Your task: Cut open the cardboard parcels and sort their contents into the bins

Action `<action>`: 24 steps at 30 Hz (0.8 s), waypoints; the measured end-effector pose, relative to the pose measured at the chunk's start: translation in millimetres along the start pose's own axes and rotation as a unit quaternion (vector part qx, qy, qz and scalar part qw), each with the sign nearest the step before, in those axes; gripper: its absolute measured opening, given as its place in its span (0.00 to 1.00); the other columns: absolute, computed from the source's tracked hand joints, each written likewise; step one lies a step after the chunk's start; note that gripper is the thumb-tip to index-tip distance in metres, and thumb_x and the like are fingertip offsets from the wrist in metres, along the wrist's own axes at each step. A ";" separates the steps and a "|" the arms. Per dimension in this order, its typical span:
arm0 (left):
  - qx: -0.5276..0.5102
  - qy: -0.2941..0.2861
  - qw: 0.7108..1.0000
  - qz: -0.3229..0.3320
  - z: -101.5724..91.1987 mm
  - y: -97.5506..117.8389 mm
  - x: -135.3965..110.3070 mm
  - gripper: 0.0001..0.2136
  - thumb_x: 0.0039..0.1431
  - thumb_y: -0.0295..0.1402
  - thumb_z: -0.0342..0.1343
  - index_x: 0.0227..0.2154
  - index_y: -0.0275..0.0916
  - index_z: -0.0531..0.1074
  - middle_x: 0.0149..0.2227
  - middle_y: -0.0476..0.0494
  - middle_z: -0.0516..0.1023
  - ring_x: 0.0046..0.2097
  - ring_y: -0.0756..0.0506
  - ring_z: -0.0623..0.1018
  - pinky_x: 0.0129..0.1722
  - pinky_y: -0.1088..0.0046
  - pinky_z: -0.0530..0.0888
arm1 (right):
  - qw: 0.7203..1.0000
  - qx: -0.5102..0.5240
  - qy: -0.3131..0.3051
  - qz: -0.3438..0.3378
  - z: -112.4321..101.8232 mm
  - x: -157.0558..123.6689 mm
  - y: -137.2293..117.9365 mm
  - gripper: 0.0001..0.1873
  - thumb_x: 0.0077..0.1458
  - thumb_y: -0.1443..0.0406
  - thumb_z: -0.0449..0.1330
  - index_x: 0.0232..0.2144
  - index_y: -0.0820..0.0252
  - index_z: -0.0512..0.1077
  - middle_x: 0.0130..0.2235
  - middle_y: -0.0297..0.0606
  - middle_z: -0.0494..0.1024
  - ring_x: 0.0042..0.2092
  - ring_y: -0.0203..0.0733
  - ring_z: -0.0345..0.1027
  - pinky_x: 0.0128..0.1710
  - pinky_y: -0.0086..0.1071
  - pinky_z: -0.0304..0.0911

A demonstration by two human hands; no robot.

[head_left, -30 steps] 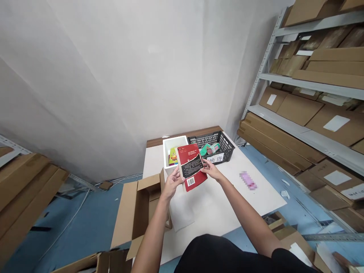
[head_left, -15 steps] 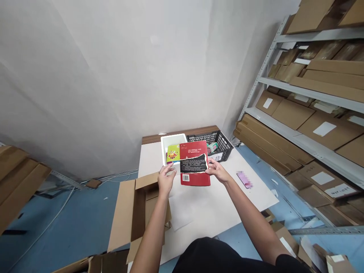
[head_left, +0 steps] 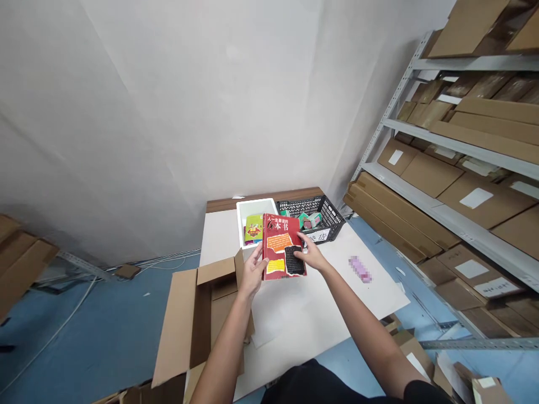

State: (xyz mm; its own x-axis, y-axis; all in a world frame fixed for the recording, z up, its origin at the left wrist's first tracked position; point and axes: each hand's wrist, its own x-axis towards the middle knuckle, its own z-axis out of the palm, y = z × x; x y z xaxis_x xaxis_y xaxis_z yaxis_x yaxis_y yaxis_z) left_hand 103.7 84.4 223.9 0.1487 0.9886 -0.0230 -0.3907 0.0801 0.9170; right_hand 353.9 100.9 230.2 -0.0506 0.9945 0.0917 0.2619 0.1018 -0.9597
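Note:
A red book (head_left: 283, 238) is held up over the table, its front cover with orange, black and yellow patches facing me. My left hand (head_left: 252, 271) grips its lower left edge, thumb on the cover. With thumb and fingers, my right hand (head_left: 311, 253) holds the right edge. Behind the book stands a white bin (head_left: 240, 224) with a yellow-green book (head_left: 253, 229) in it, partly hidden. To its right is a black plastic crate (head_left: 334, 220) holding small green and white packages (head_left: 311, 220).
An open cardboard box (head_left: 202, 320) sits by the table's left side. A blurred pink item (head_left: 360, 269) lies on the white table (head_left: 311, 320) at the right. Metal shelves (head_left: 410, 188) with cardboard boxes stand on the right, and a wall rises behind.
The red book has been turned from its back cover to its front cover. My left hand now holds its left edge, where before it was beside the book.

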 end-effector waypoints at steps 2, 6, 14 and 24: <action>-0.043 0.018 0.998 -0.037 -11.4 -9.5 -1.2 0.41 0.50 0.40 0.72 0.68 0.40 0.67 0.69 0.32 0.68 0.66 0.33 0.73 0.60 0.58 0.77 | 0.993 0.023 0.030 0.112 -7.4 3.5 18.2 0.45 0.42 0.54 0.76 0.63 0.52 0.70 0.61 0.47 0.74 0.64 0.59 0.67 0.64 0.56 0.62; -0.062 0.048 0.996 -0.040 -20.2 -24.3 -2.0 0.40 0.47 0.41 0.74 0.65 0.42 0.71 0.69 0.33 0.68 0.67 0.33 0.71 0.58 0.62 0.78 | 0.956 0.169 -0.083 0.223 -9.5 -1.3 41.9 0.35 0.43 0.51 0.76 0.53 0.52 0.73 0.50 0.42 0.82 0.49 0.53 0.79 0.47 0.48 0.74; 0.079 0.020 0.996 -0.046 -42.4 4.8 45.8 0.43 0.45 0.42 0.76 0.66 0.45 0.70 0.66 0.36 0.71 0.52 0.39 0.81 0.51 0.63 0.81 | 0.947 0.260 -0.099 0.157 -16.9 50.6 33.4 0.32 0.41 0.57 0.77 0.49 0.50 0.73 0.47 0.36 0.83 0.46 0.47 0.79 0.43 0.39 0.74; 0.214 0.128 0.968 0.013 -62.5 50.9 164.8 0.44 0.43 0.39 0.75 0.67 0.42 0.69 0.54 0.37 0.77 0.47 0.42 0.81 0.49 0.61 0.80 | 0.987 0.129 -0.090 -0.008 -5.5 200.4 18.9 0.27 0.61 0.55 0.68 0.60 0.55 0.72 0.52 0.40 0.78 0.49 0.45 0.75 0.50 0.44 0.75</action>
State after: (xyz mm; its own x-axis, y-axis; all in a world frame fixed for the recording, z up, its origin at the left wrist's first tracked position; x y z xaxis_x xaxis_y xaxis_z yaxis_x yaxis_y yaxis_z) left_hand 51.5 259.4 241.8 -0.1078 0.9932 -0.0446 0.0283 0.0479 0.9984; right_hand 354.0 302.2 231.9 -0.2302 0.9697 0.0816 0.0061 0.0853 -0.9963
